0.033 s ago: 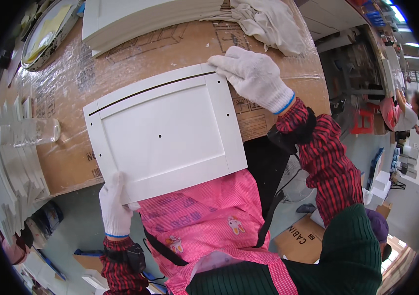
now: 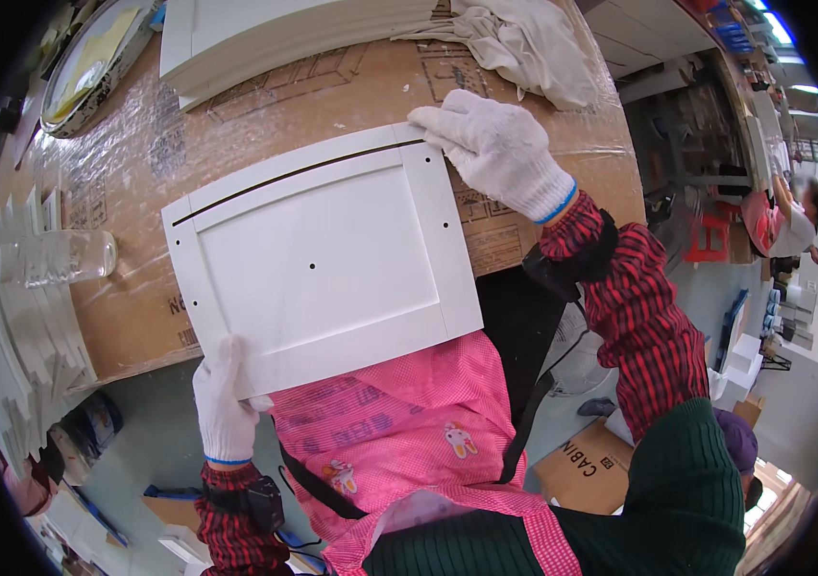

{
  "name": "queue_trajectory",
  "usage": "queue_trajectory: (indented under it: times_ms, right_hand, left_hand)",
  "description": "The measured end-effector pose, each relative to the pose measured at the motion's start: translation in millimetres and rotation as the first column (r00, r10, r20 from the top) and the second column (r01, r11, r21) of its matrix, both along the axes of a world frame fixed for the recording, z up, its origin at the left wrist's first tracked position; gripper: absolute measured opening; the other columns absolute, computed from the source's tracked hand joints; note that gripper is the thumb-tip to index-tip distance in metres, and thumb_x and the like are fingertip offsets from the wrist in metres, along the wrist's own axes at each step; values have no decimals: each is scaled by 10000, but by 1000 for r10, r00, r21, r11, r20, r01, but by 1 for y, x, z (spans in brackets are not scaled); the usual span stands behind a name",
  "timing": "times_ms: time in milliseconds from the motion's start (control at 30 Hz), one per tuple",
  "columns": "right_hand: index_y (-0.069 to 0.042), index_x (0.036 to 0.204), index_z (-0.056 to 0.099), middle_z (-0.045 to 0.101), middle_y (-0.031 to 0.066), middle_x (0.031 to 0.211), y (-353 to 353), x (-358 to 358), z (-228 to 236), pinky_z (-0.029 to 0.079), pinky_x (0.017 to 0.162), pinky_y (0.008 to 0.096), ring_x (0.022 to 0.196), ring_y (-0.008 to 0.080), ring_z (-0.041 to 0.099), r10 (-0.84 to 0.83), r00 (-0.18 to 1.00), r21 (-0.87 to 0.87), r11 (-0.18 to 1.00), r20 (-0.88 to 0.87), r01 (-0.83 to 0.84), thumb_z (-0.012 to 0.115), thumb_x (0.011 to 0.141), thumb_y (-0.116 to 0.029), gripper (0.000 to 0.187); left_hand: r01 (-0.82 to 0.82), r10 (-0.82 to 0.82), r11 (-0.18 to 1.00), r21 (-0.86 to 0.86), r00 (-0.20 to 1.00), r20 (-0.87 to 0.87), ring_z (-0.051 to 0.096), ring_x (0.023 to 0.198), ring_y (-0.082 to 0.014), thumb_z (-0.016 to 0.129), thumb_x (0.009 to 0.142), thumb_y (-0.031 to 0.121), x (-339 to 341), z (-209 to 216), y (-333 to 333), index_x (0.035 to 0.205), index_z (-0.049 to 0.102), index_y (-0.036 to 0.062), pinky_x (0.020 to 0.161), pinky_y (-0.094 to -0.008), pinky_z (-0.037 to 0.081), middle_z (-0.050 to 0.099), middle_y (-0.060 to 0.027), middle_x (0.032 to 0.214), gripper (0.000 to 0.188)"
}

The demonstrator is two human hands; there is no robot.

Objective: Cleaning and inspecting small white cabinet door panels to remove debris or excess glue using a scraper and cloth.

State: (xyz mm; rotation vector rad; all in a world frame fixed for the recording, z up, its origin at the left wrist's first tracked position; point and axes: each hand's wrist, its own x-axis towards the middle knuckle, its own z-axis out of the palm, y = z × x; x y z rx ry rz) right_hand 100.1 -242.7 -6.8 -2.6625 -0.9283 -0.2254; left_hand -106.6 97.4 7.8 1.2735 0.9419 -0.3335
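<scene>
A white framed panel (image 2: 332,278) lies tilted on the cardboard-covered table, its near edge reaching out over my pink apron. It has a dark groove along the far side, one small hole in the middle and several near its short sides. Gloved in white, my left hand (image 2: 222,403) grips the near left corner, thumb underneath at the lower edge and fingers on top. At the far right corner is my right hand (image 2: 500,149), also gloved, its fingers closed over the corner; its thumb is hidden.
Behind the panel lies a stack of white panels (image 2: 294,43) with a pale cloth (image 2: 524,48) beside it. At left are a clear jar (image 2: 68,257), standing white boards (image 2: 20,326) and an oval tray (image 2: 92,72). A co-worker (image 2: 793,211) works far right.
</scene>
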Motion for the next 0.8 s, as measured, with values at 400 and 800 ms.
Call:
queue_trajectory:
  times_ms: [400, 800]
  right_hand:
    - [-162, 1185, 700, 627, 46, 898, -13, 11, 1, 547, 682, 370, 815, 259, 680, 121, 992, 20, 993, -37, -121, 656, 927, -172, 262]
    - [-138, 1194, 719, 629, 57, 859, -15, 15, 7, 518, 647, 349, 762, 249, 660, 204, 977, 72, 977, -54, -200, 666, 945, -171, 257]
  left_hand:
    - [4, -4, 999, -52, 1000, 14, 705, 665, -135, 656, 1020, 335, -5, -8, 11, 1155, 628, 41, 381, -246, 504, 684, -41, 910, 325]
    - [17, -17, 1000, 6, 1000, 8, 586, 603, -76, 615, 1043, 388, -4, -5, 5, 1109, 603, 90, 410, -215, 375, 611, 5, 828, 305]
